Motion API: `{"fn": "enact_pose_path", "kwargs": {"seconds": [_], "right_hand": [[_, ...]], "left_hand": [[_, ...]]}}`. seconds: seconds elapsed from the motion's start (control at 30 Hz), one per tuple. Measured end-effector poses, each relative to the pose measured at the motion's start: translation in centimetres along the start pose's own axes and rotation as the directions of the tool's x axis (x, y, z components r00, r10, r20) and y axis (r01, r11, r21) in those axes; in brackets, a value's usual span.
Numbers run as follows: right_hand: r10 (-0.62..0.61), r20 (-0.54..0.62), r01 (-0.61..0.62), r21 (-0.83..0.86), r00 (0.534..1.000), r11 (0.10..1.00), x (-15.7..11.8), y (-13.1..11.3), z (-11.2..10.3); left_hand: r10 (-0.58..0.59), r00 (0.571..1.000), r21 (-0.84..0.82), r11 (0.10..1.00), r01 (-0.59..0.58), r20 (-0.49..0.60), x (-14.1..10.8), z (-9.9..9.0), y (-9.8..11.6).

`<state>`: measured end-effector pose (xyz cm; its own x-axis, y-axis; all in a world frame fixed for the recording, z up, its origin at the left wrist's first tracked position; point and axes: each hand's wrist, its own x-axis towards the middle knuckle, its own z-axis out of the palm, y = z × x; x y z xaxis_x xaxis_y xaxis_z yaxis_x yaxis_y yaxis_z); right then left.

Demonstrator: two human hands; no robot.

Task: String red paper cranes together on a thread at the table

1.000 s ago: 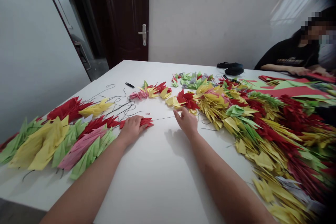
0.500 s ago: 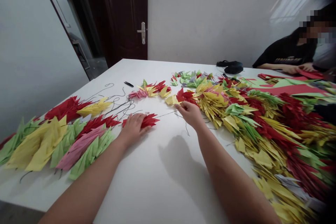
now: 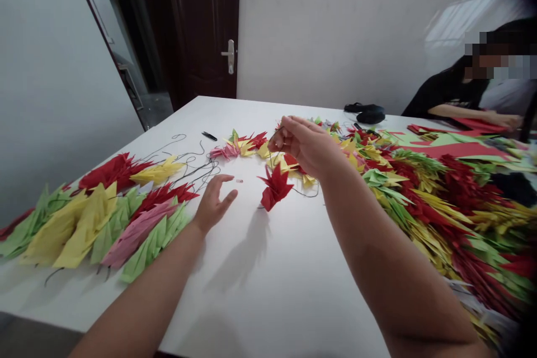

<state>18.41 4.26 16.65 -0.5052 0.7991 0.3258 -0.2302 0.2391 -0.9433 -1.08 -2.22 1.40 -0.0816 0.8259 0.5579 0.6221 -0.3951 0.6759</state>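
Fingers of the right hand [image 3: 308,145] are pinched narrow, the fingertips [image 3: 277,139] closed on a dark thread [image 3: 272,159], with the hand raised above the table. A red paper crane [image 3: 275,190] sits below the pinch, in line with the thread; whether it touches the tabletop or hangs just above it cannot be told from this view. A slack loop of the thread trails to the crane's right, toward yellow cranes [image 3: 289,168].

Left hand [image 3: 213,204]: fingers spread wide, palm down, holding nothing. A small pale scrap [image 3: 239,180] lies just beyond the fingertips. Farther out are a loose tangle of black thread [image 3: 197,170] and a small black tool [image 3: 208,136].

Surroundings: rows of folded paper cranes [image 3: 138,224] to the left; a larger heap of cranes [image 3: 419,207] to the right, close beside the right forearm [image 3: 403,268]. A co-worker's hands [image 3: 503,120] rest at the far end of the white table [image 3: 293,296].

Risks, judged: the thin thread could slip from so small a pinch, dropping the crane. The slack loop could snag on paper points or the tangle. A sideways swing of the right forearm could disturb the heap.
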Motion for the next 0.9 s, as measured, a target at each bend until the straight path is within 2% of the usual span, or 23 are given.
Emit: {"fn": "enact_pose_path", "kwargs": {"seconds": [0.13, 0.2, 0.4, 0.63, 0.9], "right_hand": [[-0.009, -0.022, 0.009, 0.018, 1.000, 1.000, 0.6, -1.7, 1.2], [-0.024, -0.036, 0.025, 0.035, 0.999, 0.999, 0.4, -2.0, 1.8], [-0.093, -0.056, 0.097, 0.077, 0.994, 0.992, -1.5, -1.1, 2.9], [-0.158, -0.132, 0.181, 0.188, 0.979, 0.965, -2.8, 0.4, 2.4], [-0.207, -0.225, 0.247, 0.164, 0.952, 0.955, -2.2, 1.0, 0.7]], "left_hand": [[-0.011, 0.981, -0.074, 0.997, 0.026, 0.195, -0.5, 0.9, 1.0], [-0.034, 0.968, -0.119, 0.991, 0.065, 0.247, -0.7, 1.5, 1.5], [-0.114, 0.981, -0.251, 0.956, 0.151, 0.159, -0.9, 2.3, 2.4], [-0.150, 0.944, -0.391, 0.883, 0.262, 0.294, -0.7, 2.3, 2.7], [-0.243, 0.892, -0.464, 0.784, 0.412, 0.382, -0.6, 2.5, 3.4]]}}
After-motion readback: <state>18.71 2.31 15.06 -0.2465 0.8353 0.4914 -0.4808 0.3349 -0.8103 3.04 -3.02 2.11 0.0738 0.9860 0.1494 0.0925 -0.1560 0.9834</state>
